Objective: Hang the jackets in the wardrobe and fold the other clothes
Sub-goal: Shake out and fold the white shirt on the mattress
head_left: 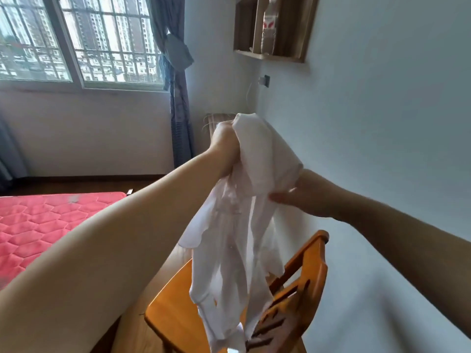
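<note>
White, thin fabric: we hold the garment [237, 225] aloft above the wooden chair [293, 296]. Our left hand [225, 141] grips its bunched top in a closed fist; our right hand [298, 197] touches its side, fingers blurred, grip state indeterminate. Risk: the hanging hem may snag on the chair back or slip free.

A thin, pale white garment [237, 225], faintly pink and partly see-through, hangs bunched in mid-air at the centre of the view, above a wooden chair [300, 281]. Its top is gathered into a wad gripped by the left hand [225, 141], while the right hand [295, 197] touches its right edge a little lower. The rest falls in loose, crumpled folds, the lower end trailing toward the near edge.
</note>
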The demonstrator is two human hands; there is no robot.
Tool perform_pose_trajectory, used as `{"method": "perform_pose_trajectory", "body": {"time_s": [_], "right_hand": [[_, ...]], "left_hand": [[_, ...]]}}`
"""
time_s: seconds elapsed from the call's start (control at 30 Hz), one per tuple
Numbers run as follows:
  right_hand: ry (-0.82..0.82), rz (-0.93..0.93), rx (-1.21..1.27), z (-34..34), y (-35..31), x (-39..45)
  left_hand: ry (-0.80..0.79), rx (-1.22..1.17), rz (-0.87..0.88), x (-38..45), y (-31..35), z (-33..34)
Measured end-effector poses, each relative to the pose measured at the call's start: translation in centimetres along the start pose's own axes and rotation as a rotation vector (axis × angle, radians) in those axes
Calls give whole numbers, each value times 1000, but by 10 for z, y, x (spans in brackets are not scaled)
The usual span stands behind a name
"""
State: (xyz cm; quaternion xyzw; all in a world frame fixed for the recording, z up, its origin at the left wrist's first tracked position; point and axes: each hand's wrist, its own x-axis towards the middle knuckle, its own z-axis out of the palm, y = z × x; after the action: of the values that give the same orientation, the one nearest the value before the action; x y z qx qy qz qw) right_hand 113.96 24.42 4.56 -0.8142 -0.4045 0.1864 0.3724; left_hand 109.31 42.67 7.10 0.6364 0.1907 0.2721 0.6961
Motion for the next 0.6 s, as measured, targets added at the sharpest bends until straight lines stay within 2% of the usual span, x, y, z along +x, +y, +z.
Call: {"method": "perform_pose_trajectory", "body": {"time_s": [0.03,0.1,0.23,0.3,0.4,0.43,0.5,0.53,0.6], "right_hand": [[102,19,-4,3,-1,0],[230,46,216,-1,-10,3],[407,55,557,-35,-44,12],[451,33,649,-43,-64,20],[447,8,825,-36,-100,37],[424,-10,882,-32,-110,42],[372,-79,968,-19,-125,47],[350,-127,925,-12,-121,48],[295,-168,527,11,-90,40]], "left_hand": [[-16,-19,-41,-1,6,-1],[-27,101,-1,2,12,-10],[-33,491,67,-2,14,-49],[-154,481,35,-16,12,-66],[-468,454,-113,-43,9,-66],[-521,466,-140,-47,5,-61],[-492,311,-104,-48,-5,-48],[-434,188,-64,-47,-7,-45],[-320,-16,-61,-44,-4,-49]]}}
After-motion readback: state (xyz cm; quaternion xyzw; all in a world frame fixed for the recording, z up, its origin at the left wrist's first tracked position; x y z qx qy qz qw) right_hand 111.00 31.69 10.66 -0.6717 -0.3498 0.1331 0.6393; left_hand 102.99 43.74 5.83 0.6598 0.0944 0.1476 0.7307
